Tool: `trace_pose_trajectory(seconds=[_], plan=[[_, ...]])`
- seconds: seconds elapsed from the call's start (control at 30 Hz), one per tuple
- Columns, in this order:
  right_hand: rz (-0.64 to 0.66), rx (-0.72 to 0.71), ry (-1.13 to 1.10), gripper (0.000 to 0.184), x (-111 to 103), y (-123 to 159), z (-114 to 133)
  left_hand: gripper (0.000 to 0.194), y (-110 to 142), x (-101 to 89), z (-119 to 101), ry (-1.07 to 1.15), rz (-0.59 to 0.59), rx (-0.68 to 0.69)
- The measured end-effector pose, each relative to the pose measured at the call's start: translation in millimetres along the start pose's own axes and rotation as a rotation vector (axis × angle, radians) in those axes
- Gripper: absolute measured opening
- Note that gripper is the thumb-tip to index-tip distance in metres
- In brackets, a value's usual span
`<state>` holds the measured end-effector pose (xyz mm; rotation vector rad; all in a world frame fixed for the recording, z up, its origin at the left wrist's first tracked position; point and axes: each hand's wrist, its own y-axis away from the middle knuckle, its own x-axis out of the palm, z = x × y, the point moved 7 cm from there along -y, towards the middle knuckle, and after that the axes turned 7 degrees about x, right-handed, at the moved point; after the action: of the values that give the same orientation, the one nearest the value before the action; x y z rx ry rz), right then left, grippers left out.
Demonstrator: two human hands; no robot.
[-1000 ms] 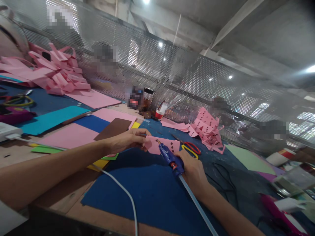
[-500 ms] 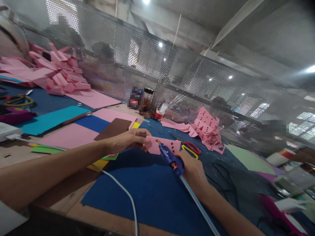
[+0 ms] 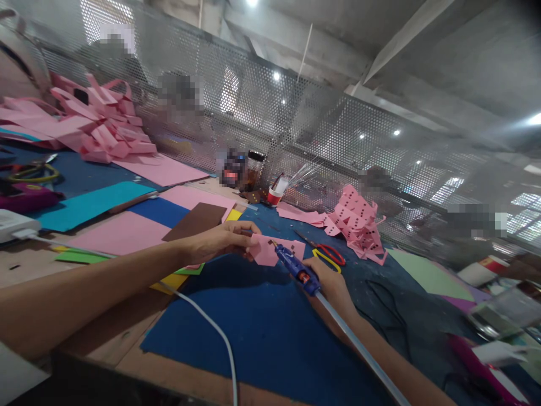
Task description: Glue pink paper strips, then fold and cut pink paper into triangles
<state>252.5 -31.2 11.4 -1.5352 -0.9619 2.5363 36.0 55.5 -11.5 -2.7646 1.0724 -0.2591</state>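
Observation:
Above the dark blue sheet (image 3: 253,332), my left hand (image 3: 232,239) pinches the left end of a pink paper piece (image 3: 264,254) with small dark squares on it. My right hand (image 3: 329,282) is wrapped round a blue glue gun (image 3: 296,268), with a long clear glue stick (image 3: 359,344) running out of its back. The gun's nozzle lies over the pink piece, close to a dark square; whether it touches cannot be made out. Red-and-yellow scissors (image 3: 329,255) lie just beyond my right hand.
Pink strips (image 3: 110,124) are heaped at the far left, and dotted pink pieces (image 3: 355,220) at the right. A red-and-white cup (image 3: 274,196) stands by the perforated metal screen (image 3: 287,124). A white cable (image 3: 211,324) crosses the front. Coloured sheets (image 3: 93,206) lie at left.
The glue gun has tilted a little and its rear end has swung to the right with my right hand. The pink piece has turned slightly; my left hand still pinches it.

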Motion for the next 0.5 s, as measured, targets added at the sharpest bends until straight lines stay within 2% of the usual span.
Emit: trace_pose_trajectory(seconds=[0.13,0.33,0.5], plan=[[-0.017,0.017,-0.009,0.012,1.7,-0.4,-2.5,0.019,-0.8,-0.2,0.2,-0.005,-0.004,-0.006],[-0.02,0.004,0.008,0.017,0.8,0.1,-0.6,0.022,-0.9,-1.4,1.5,-0.024,-0.02,-0.013],[-0.042,0.107,-0.019,0.011,0.6,-0.8,-4.3,0.029,-0.9,-4.2,0.8,-0.048,-0.053,-0.011]])
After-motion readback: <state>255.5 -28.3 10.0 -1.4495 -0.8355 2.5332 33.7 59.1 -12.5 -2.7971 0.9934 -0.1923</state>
